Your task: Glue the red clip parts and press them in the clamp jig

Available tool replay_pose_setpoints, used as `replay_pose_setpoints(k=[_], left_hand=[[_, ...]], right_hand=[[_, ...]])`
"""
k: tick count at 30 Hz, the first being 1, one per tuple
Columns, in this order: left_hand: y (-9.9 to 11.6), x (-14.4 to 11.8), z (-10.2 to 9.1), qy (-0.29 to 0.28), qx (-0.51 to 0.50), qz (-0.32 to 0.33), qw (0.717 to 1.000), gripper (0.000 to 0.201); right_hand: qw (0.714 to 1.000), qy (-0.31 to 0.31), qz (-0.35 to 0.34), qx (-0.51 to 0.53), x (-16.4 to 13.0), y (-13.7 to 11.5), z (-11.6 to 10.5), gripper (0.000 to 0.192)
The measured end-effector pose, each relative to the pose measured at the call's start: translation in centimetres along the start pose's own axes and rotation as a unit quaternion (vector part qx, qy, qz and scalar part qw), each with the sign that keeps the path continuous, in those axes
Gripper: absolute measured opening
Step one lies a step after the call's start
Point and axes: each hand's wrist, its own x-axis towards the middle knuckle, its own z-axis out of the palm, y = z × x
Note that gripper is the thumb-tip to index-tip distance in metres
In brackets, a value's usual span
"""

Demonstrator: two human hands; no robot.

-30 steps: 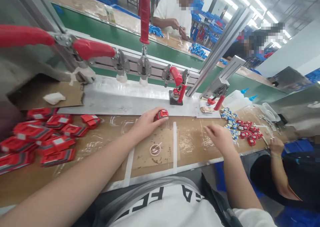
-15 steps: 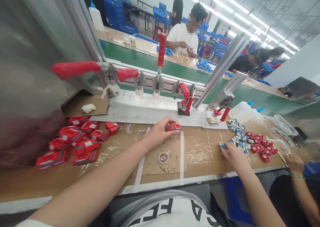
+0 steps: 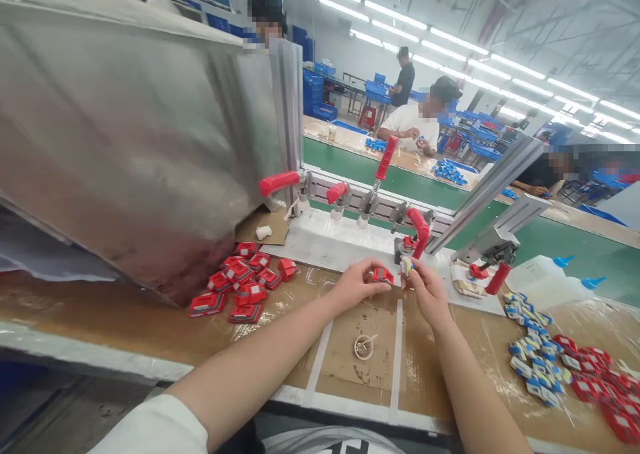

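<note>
My left hand (image 3: pixel 357 284) is closed on a small red plastic part (image 3: pixel 383 275) with grey trim, held above the bench. Close to its right, my right hand (image 3: pixel 429 294) pinches a small white, blue and yellow piece (image 3: pixel 406 266). The two pieces are near each other with a narrow gap between them. Below the hands, a small round cup (image 3: pixel 363 347) with a stick in it sits on a stained cardboard sheet (image 3: pixel 345 367). Just behind the hands stands a red-handled toggle clamp (image 3: pixel 419 231).
Red parts (image 3: pixel 245 287) are heaped at left. At right lie white-blue-yellow pieces (image 3: pixel 537 354), more red parts (image 3: pixel 600 381) and blue-capped bottles (image 3: pixel 540 281). A clamp rail (image 3: pixel 350 204) runs along the back. A co-worker in white (image 3: pixel 410 121) sits across the green-sided bench.
My right hand has moved left from the pile of small pieces, bringing one up beside the red part in my left hand. The view has turned to the left.
</note>
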Motion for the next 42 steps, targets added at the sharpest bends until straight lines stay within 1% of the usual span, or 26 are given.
replay_pose_setpoints(k=[4,7,11,15,20,23,27,32,35,37,40,42], left_hand=[[-0.2,0.1,0.1,0.012,0.004,0.007,1.0,0.051],[-0.1,0.0,0.1,0.008,-0.003,0.001,1.0,0.049],[0.0,0.1,0.1,-0.008,-0.024,-0.018,1.0,0.048],[0.1,0.2,0.0,-0.021,-0.022,-0.018,0.999,0.045],[0.1,0.1,0.2,-0.012,-0.001,-0.017,1.0,0.049],[0.2,-0.1,0.2,0.008,0.024,-0.015,1.0,0.049],[0.5,-0.2,0.1,0.029,0.088,0.008,0.996,0.045],[0.9,-0.2,-0.1,0.042,0.17,0.048,0.983,0.041],[1.7,-0.4,-0.1,0.053,0.251,0.082,0.963,0.038],[2.6,-0.8,0.0,0.059,0.323,0.113,0.938,0.036],[4.7,-1.3,0.3,0.073,0.442,0.167,0.878,0.039],[6.2,-1.5,0.7,0.067,0.514,0.208,0.829,0.041]], right_hand=[[0.997,-0.004,-0.039,-0.073,-0.9,2.1,0.3,0.036],[0.99,0.006,-0.078,-0.118,-1.4,2.8,-0.1,0.032],[0.982,0.021,-0.119,-0.147,-1.4,2.5,-0.4,0.03],[0.982,-0.001,-0.126,-0.142,-1.5,1.9,-0.2,0.029],[0.978,-0.021,-0.133,-0.162,-1.8,1.6,0.1,0.033],[0.971,-0.026,-0.154,-0.181,-1.8,1.5,0.0,0.034],[0.958,-0.038,-0.187,-0.213,-1.7,1.4,-0.1,0.036],[0.945,-0.025,-0.206,-0.254,-1.3,1.9,0.3,0.037],[0.952,-0.015,-0.2,-0.233,-1.3,2.3,0.8,0.039],[0.967,-0.013,-0.174,-0.185,-1.5,2.2,1.3,0.042],[0.992,-0.008,-0.111,-0.054,-1.8,1.5,2.1,0.047],[0.996,-0.008,-0.068,0.058,-1.9,0.6,2.4,0.049]])
